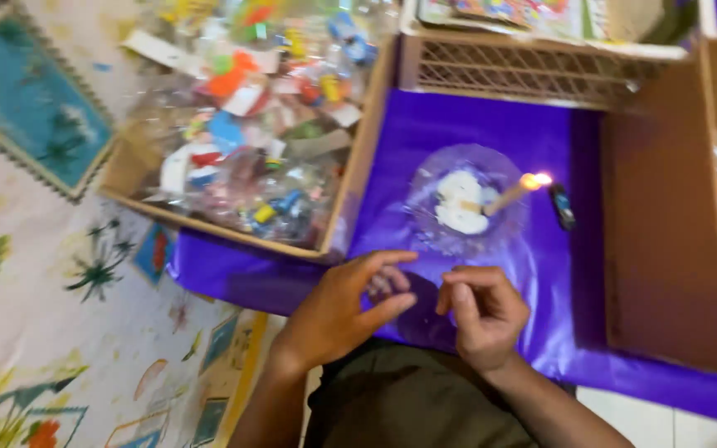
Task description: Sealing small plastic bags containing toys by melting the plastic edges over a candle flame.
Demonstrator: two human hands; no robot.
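Fingertips (446, 292) of both hands are pinching something small, unclear what, over thin slippery purple plastic sheet (475, 133); grip its near edge.

blurring across the whole frame, smearing the packets in the cardboard box (242, 124) into colour patches too soft to identify. hiding something small between the fingers of the left hand (346, 311) and right hand (479, 311), too blurred to tell. running off the top edge: the lattice crate (524, 75). cutting off at the right edge: a brown carton (674, 232) and the purple sheet (475, 133). leaving the dark object (562, 206) beside the lit candle (512, 195) too small to identify.
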